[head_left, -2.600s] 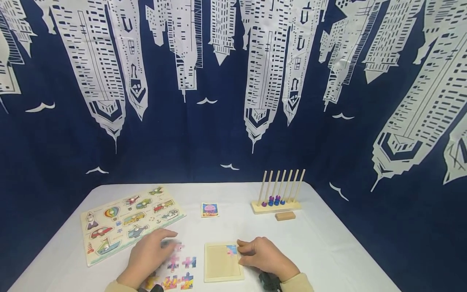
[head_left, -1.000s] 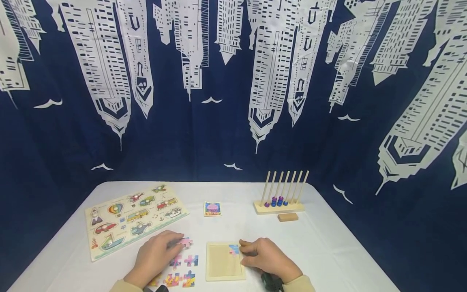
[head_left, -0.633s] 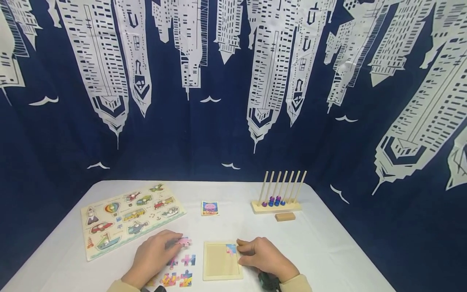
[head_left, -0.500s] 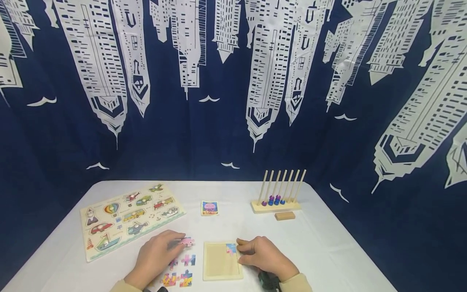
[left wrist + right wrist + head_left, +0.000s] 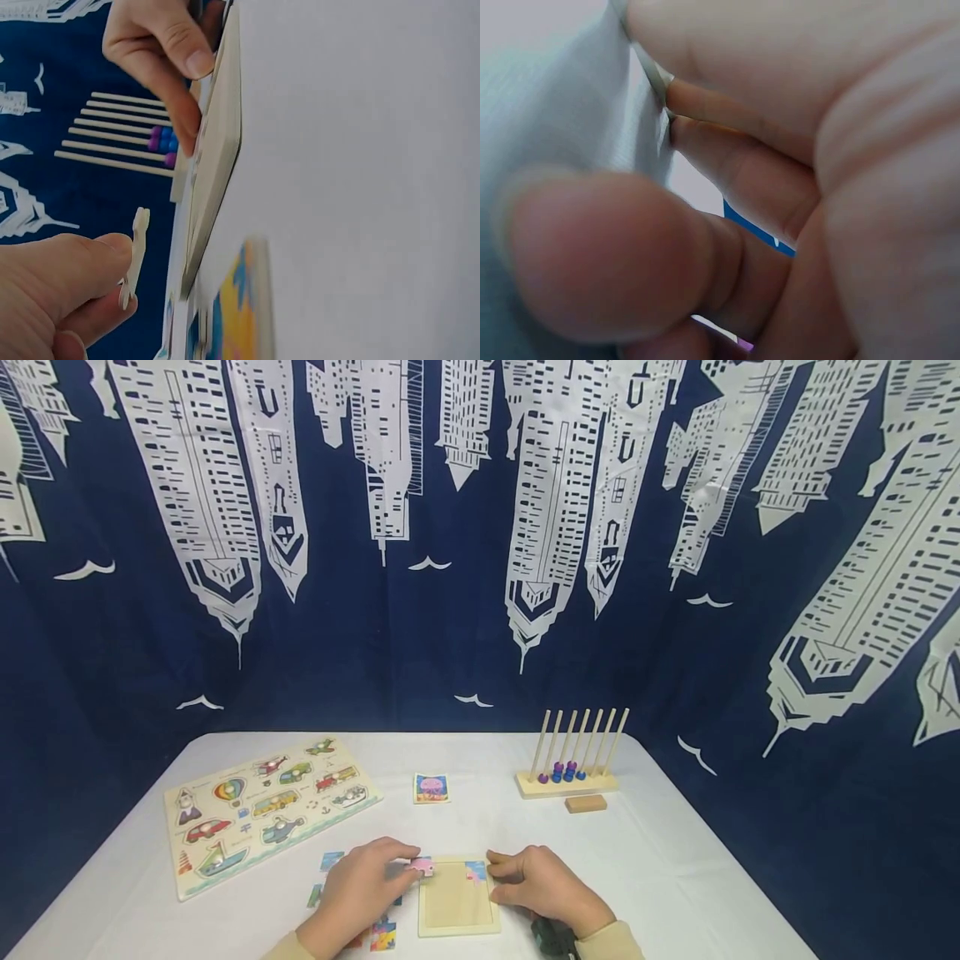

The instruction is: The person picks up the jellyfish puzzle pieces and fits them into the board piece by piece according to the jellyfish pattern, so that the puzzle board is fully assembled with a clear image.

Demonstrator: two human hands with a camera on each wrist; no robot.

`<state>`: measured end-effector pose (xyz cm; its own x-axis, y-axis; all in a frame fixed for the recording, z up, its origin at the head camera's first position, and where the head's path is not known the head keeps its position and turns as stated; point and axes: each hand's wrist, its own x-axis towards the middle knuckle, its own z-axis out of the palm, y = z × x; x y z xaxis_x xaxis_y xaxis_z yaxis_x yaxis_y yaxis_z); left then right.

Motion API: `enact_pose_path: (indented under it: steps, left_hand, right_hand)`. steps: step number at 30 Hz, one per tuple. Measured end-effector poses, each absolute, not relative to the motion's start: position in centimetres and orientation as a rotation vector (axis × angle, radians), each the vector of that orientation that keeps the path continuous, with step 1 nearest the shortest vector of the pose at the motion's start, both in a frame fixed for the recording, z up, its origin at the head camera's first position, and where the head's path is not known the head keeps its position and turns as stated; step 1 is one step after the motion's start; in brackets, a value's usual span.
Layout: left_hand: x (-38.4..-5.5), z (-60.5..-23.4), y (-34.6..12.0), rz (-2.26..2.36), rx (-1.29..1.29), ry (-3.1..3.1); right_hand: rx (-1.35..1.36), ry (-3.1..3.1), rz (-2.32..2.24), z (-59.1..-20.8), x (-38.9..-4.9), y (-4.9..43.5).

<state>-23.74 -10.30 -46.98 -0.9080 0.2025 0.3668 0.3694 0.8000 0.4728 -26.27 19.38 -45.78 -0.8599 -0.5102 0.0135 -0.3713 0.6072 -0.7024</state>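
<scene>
Nearest you, beige sleeves end at both wrists, with a dark device [image 5: 553,937] strapped beneath the right one. Your left hand [image 5: 360,889] reaches inward, back of the hand up, thumb and fingertips drawn together on a pink-and-blue jigsaw piece [image 5: 423,866]. You have it pinched by its edges, raised off the table; from the head view it overlaps the tray's far left corner, though contact is hard to judge. Your right hand [image 5: 543,885] has its fingers bent, thumb and forefinger set apart along the right rim of the wooden puzzle tray [image 5: 459,932], holding it there. Loose jigsaw pieces [image 5: 383,936] lie under and around your left hand, left of the tray. One fitted piece [image 5: 476,871] sits in the tray's far right corner.

Beyond, to your left, lies a vehicle peg puzzle board [image 5: 315,823]; the small markings beside its pictures are too tiny to read. Straight ahead is a small picture card [image 5: 431,788] showing a pink figure. To your right are a plain wooden block [image 5: 587,804] and, just behind it, a seven-peg bead counting stand [image 5: 568,791] with purple and blue beads. Behind the white table [image 5: 660,877] hangs a navy curtain [image 5: 420,652] printed with upside-down white skyscrapers.
</scene>
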Motion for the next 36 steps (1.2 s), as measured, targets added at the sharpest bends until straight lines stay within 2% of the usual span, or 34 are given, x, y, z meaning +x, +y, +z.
enact_pose_path:
  steps: [15, 36]
  left_hand:
    - [-24.2, -46.5, -5.4, -0.886, -0.484, -2.743]
    - [-24.8, -48.2, -4.9, -0.772, -0.572, -2.707]
  right_hand:
    - [-0.759, 2.655, -1.089, -45.9, -26.3, 19.9]
    - [-0.813, 2.682, -1.057, -46.0, -26.5, 19.6]
